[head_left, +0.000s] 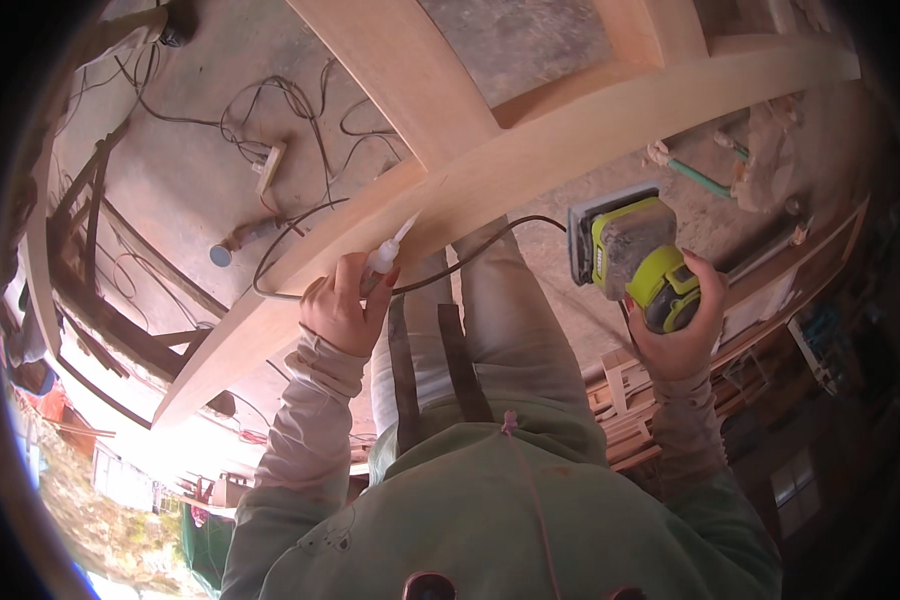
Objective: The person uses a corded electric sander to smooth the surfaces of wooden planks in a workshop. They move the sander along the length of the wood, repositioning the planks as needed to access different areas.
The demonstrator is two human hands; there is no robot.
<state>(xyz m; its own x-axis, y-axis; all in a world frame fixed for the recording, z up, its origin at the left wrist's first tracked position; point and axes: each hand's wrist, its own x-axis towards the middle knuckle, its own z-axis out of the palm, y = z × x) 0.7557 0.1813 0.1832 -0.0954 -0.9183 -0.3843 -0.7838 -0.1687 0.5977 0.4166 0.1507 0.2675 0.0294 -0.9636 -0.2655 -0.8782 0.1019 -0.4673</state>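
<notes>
My left hand is closed round a small white bottle with a thin pointed nozzle, which looks like a glue bottle. Its tip is at the joint on a pale wooden frame, where a crosspiece meets the long rail; whether it touches the wood I cannot tell. My right hand grips a lime-green and grey power sander by its body, held off the wood to the right of my legs. The sander's flat pad faces up and left. Its dark cord runs left past my left hand and over the rail.
A power strip and tangled dark cables lie on the concrete floor beyond the rail. Dark timber pieces stand at the left. A green tube lies at the right, with stacked wood strips behind my right arm.
</notes>
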